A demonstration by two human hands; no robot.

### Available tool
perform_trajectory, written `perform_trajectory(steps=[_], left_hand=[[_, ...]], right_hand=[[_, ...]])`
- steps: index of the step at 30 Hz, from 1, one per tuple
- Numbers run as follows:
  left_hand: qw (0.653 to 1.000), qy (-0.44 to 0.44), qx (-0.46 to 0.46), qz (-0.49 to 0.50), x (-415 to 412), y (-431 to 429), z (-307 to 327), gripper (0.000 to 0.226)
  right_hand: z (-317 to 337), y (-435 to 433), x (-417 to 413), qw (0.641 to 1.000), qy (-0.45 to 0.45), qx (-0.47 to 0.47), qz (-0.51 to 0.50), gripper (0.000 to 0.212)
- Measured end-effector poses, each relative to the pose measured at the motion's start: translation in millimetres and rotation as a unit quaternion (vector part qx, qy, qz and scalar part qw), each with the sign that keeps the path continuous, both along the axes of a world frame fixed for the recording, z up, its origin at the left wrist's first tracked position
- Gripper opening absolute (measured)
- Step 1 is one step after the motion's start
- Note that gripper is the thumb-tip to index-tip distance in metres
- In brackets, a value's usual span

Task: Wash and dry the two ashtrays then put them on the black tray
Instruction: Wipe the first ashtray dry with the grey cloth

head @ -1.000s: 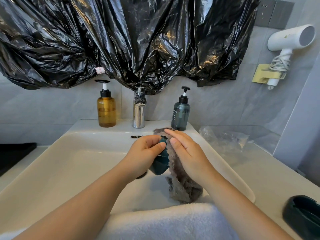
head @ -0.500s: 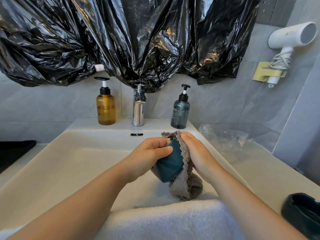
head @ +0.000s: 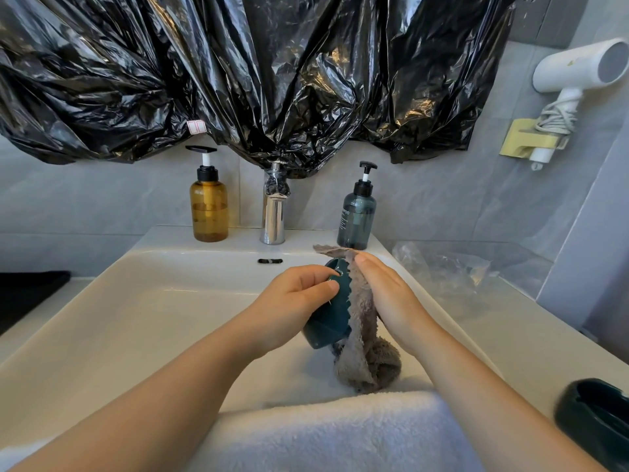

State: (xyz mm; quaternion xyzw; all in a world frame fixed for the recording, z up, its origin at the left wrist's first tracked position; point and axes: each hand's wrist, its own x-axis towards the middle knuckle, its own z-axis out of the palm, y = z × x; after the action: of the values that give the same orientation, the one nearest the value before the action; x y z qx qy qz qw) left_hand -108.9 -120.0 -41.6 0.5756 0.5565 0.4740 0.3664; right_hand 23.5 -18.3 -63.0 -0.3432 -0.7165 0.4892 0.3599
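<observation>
The left hand [head: 292,301] pinches the ashtray [head: 328,315] by its rim, on edge over the sink [head: 143,301], its open face turned right toward the cloth [head: 360,321]; the right hand [head: 391,301], fingers flat together, presses that cloth against it; forearms converge; the second ashtray [head: 595,417] sits far right on the counter

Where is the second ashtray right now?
In the head view, the second ashtray sits at bottom right on the counter, right of the sink.
</observation>
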Motion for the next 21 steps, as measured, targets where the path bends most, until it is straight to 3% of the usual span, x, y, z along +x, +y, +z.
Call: perform_trajectory(steps=[3, 5, 8, 10, 12, 15, 17, 21], left_hand=[[1.0, -0.017, 0.009, -0.018, 0, -3, 1, 0.025], [0.999, -0.023, 0.017, -0.016, 1, -3, 3, 0.026], [1.0, -0.019, 0.019, 0.0, 0, -2, 4, 0.025], [1.0, 0.01, 0.017, 0.003, 0, 0, 1, 0.025], [1.0, 0.019, 0.017, 0.01, 1, -2, 0, 0.025], [0.999, 0.013, 0.038, 0.009, -1, -4, 2, 0.025], [0.998, -0.005, 0.055, -0.005, -1, -6, 4, 0.025], [0.997, -0.046, 0.049, -0.024, 2, -4, 5, 0.021]], right_hand=[[-4, 9, 3, 0.996, 0.029, -0.077, -0.014, 0.057], [-3, 8, 3, 0.996, 0.04, -0.071, -0.022, 0.056], [0, -6, 1, 0.999, 0.03, 0.044, 0.008, 0.045], [1, -16, 1, 0.988, -0.027, 0.152, 0.028, 0.038], [3, -16, 0, 0.982, -0.034, 0.183, 0.034, 0.037], [6, -7, 0, 0.998, 0.036, 0.054, 0.0, 0.038], [6, -2, 0, 0.997, 0.062, -0.04, -0.016, 0.05], [4, -3, -1, 0.993, 0.103, -0.028, -0.046, 0.046]])
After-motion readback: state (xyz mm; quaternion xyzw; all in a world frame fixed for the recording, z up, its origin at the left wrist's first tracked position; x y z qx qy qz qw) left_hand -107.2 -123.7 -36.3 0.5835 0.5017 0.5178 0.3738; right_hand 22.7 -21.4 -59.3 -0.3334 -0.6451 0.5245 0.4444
